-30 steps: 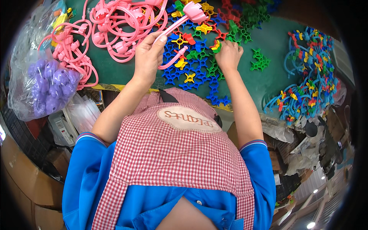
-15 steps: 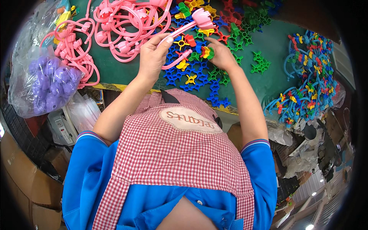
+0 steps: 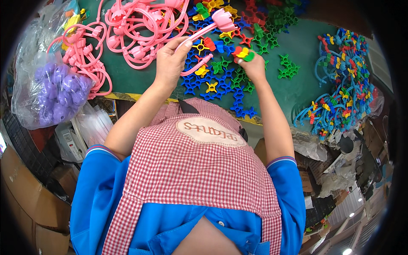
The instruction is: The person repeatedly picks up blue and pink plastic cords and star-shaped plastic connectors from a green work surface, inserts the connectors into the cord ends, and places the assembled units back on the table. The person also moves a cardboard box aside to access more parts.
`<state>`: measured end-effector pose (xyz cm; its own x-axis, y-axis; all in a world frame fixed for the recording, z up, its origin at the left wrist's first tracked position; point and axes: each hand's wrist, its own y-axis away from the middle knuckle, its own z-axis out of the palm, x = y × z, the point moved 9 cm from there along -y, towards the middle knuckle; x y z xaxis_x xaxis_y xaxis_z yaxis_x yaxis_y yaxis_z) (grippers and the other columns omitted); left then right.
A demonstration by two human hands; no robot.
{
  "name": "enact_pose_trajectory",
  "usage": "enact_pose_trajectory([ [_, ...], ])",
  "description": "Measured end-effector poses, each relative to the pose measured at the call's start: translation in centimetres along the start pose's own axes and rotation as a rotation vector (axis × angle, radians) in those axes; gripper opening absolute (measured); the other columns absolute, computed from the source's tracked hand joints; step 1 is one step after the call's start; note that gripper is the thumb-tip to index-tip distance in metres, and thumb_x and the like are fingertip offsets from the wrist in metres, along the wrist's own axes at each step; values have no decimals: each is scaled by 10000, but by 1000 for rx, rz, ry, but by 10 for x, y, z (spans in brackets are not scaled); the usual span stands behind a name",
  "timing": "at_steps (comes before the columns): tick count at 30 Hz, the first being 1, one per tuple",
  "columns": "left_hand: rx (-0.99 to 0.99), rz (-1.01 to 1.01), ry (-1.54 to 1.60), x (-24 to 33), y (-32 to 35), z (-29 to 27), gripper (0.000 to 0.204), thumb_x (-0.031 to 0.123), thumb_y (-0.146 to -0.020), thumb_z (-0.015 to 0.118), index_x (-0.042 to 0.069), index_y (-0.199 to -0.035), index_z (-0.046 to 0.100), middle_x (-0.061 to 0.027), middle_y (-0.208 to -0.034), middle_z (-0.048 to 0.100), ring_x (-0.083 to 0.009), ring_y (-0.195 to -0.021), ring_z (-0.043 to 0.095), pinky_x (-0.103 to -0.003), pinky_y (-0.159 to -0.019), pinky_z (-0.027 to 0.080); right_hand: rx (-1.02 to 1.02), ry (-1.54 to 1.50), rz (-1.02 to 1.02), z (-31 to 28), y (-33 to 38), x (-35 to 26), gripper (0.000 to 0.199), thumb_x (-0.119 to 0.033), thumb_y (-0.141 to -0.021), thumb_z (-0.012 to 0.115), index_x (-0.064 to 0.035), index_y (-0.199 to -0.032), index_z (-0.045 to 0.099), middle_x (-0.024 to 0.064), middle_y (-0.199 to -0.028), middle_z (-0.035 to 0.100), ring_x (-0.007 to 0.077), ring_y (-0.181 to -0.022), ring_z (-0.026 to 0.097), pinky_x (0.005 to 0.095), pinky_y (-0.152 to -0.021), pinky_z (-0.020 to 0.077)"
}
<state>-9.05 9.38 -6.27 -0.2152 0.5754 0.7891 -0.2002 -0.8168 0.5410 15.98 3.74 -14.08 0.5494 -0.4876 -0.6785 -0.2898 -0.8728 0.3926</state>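
My left hand (image 3: 169,63) is closed around a pink plastic tube (image 3: 199,34). A wide scalloped pink cup (image 3: 223,20) tops the tube's upper end. A curved pink tube end (image 3: 199,66) comes out beside the same hand; I cannot tell if it is one piece. In my right hand (image 3: 256,69) are small plastic connector pieces (image 3: 243,52) in red, yellow and green, gripped between thumb and fingers. Blue star-shaped connectors (image 3: 221,80) lie spread on the green table below and between both hands, mixed with yellow and green ones.
Looped pink tubes (image 3: 144,32) pile up at the table's far left. Beside them hangs a clear bag of purple pieces (image 3: 59,91). Blue tubes strung with coloured connectors (image 3: 340,91) heap at the right. Green connectors (image 3: 288,68) sit right of my right hand.
My right hand has drawn back from the pile, slightly right, and red, yellow and green connectors now show in its grip. The left hand with the pink tube has barely moved.
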Motion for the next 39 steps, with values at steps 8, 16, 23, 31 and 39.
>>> enact_pose_trajectory([
  [8, -111, 127, -99, 2, -3, 20, 203, 211, -882, 620, 23, -953, 654, 92, -562, 396, 6, -440, 273, -181, -383, 181, -133, -641, 201, 4, 46, -18, 276, -48, -733, 722, 0, -995, 649, 40, -904, 676, 102, -816, 622, 266, -773, 494],
  [16, -284, 207, -161, 23, 2, 21, 191, 166, -872, 621, -1, -951, 668, 75, -541, 434, -6, -439, 309, -192, -398, 204, -164, -245, -211, -28, 51, -69, 284, -29, -641, 729, -52, -918, 677, 94, -833, 682, 185, -729, 654, 288, -706, 512],
  [23, -512, 105, 47, 16, 14, 41, 194, 178, -874, 618, 1, -931, 672, 60, -532, 429, -12, -439, 295, -192, -399, 190, -375, -101, -236, 16, 54, -62, 394, -201, -632, 756, -107, -999, 646, 119, -919, 666, 279, -841, 638, 359, -753, 508],
  [31, -374, 49, 248, -1, 2, -4, 300, 302, -935, 513, 23, -977, 616, 74, -527, 251, -42, -419, 202, -225, -398, 166, -713, -791, -30, 52, 40, -84, 518, -257, -753, 727, -64, -1198, 545, 87, -1027, 648, 129, -971, 589, 324, -839, 472],
  [39, -179, 64, 83, 1, -9, -10, 187, 209, -896, 596, 27, -884, 638, 81, -526, 328, -18, -417, 242, -198, -378, 158, 151, 109, -300, 2, 19, -35, 288, -137, -722, 749, -61, -989, 672, 70, -862, 653, 196, -765, 624, 298, -749, 506],
])
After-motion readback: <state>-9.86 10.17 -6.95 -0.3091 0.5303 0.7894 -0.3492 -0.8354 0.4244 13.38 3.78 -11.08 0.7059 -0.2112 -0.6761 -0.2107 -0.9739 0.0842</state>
